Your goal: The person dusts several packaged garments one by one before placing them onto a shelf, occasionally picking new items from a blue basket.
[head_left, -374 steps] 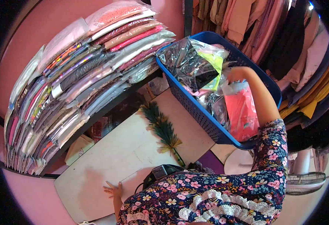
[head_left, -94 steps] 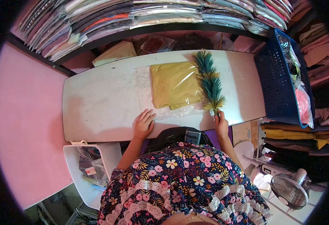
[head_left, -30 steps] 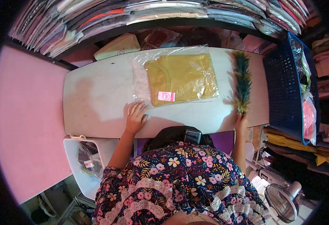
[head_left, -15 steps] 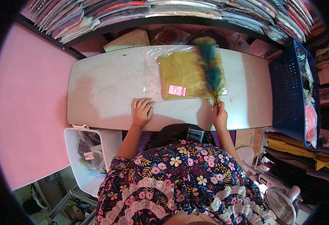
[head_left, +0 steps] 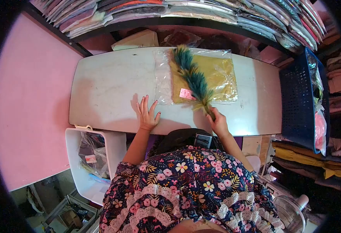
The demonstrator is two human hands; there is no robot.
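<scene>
A folded mustard-yellow garment in a clear plastic bag lies on the white table, a pink label at its near edge. My right hand grips the handle of a teal feather duster that lies slantwise across the bag's left half. My left hand rests flat on the table with fingers spread, just beside the bag's near left corner.
A blue plastic basket of bagged clothes stands at the table's right end. Shelves of bagged garments run along the far side. A white bin with scraps sits below left. Folded clothes and a fan lie right.
The duster has swept leftward across the bag, from its right half to its left half. My left hand has opened its fingers and stayed beside the bag's corner.
</scene>
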